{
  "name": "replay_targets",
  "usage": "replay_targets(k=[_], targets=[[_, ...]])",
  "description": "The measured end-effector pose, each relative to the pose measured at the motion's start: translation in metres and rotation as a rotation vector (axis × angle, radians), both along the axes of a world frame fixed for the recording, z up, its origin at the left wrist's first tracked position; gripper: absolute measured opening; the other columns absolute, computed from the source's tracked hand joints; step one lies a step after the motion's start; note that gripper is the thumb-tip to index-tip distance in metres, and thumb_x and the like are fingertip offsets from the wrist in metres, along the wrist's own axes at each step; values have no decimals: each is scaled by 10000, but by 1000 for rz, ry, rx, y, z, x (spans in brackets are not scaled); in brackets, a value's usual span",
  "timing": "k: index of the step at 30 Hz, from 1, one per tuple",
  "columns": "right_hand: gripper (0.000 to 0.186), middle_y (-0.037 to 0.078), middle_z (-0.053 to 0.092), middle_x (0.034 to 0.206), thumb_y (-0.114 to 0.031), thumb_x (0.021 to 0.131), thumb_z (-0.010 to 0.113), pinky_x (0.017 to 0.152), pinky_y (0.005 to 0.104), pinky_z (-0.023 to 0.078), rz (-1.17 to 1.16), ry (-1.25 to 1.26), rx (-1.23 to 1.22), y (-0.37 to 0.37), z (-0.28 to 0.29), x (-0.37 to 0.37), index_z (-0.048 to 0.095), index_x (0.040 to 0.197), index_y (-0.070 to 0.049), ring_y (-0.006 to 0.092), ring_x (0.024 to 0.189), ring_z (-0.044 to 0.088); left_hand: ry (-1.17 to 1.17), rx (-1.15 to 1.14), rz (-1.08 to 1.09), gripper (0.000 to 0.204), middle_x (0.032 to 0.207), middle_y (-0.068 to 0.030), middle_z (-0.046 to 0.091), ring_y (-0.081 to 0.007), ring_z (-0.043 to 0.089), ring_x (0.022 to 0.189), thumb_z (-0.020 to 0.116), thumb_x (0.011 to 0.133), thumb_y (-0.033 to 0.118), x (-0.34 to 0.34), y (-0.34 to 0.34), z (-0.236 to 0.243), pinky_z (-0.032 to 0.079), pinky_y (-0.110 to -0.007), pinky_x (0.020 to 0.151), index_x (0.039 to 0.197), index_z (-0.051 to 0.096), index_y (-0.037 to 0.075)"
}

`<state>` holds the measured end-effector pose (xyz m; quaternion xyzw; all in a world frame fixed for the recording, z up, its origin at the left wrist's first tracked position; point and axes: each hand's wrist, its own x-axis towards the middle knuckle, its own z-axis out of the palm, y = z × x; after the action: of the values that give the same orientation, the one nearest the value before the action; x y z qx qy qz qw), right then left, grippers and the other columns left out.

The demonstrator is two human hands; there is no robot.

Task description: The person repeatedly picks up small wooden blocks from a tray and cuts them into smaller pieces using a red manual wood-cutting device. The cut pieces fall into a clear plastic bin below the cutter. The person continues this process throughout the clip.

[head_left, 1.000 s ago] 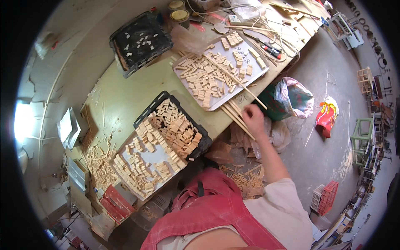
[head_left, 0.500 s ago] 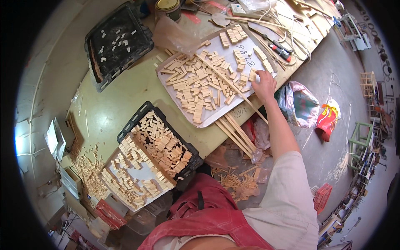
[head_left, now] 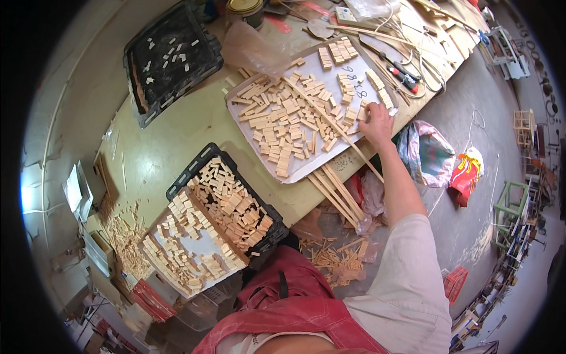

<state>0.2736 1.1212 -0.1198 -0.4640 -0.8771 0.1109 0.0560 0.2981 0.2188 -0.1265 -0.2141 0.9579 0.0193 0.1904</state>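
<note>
My right hand (head_left: 378, 125) reaches over the right end of a white tray (head_left: 305, 170). Its fingers are curled down onto a small wooden block (head_left: 362, 112) at the end of a short row. Loose pale blocks (head_left: 286, 118) lie heaped across the left part of the tray. A long thin wooden stick (head_left: 330, 120) crosses the tray slantwise, dividing the heap from the neat rows. Beyond my fingers, more blocks stand lined up in rows (head_left: 377, 87), beside handwritten marks on the tray. My left hand is out of sight.
A black crate (head_left: 272, 219) full of blocks and a tilted white board (head_left: 203, 239) with more blocks stand near left. Farther back lies a black tray (head_left: 171, 76) with a few pieces. Red-handled pliers (head_left: 407, 79) and cables lie far right. Wooden strips (head_left: 339, 194) jut over the table's edge.
The view has shifted slightly, moving the tray a little right in the picture. My right hand stays by the same row, its fingers bent a little more.
</note>
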Motion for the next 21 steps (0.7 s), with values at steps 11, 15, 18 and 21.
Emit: replay_targets(k=[11, 15, 18, 21], targets=[[388, 88, 565, 1062, -54, 758, 769, 881, 387, 502, 97, 733, -37, -104, 83, -19, 619, 1116, -42, 245, 937, 566, 293, -64, -58, 524, 1368, -224, 643, -323, 652, 1206, 727, 936, 112, 44, -101, 46, 505, -440, 1093, 1422, 598, -37], [364, 68, 580, 1084, 3, 817, 774, 918, 352, 493, 154, 823, -257, -218, 108, -45, 612, 1140, -40, 208, 1000, 579, 550, 369, 44, 565, 1388, -227, 613, -335, 603, 1293, 707, 957, 58, -3, -86, 68, 464, -450, 1137, 1483, 538, -60], [349, 70, 583, 1068, 19, 830, 770, 909, 352, 500, 302, 817, -446, -332, 112, -55, 606, 1134, -30, 205, 972, 577, 667, 333, -3, 503, 1186, -125, 650, -228, 649, 1053, 736, 936, 33, -51, -28, 111, 546, -377, 966, 1413, 583, -15], [347, 92, 588, 1066, -43, 821, 776, 901, 369, 497, 532, 713, -632, -469, 134, -61, 603, 1121, -29, 240, 958, 588, 669, 627, -47, 417, 1049, -54, 623, -160, 627, 884, 721, 920, 58, -76, -6, 138, 542, -339, 818, 1331, 652, 41]])
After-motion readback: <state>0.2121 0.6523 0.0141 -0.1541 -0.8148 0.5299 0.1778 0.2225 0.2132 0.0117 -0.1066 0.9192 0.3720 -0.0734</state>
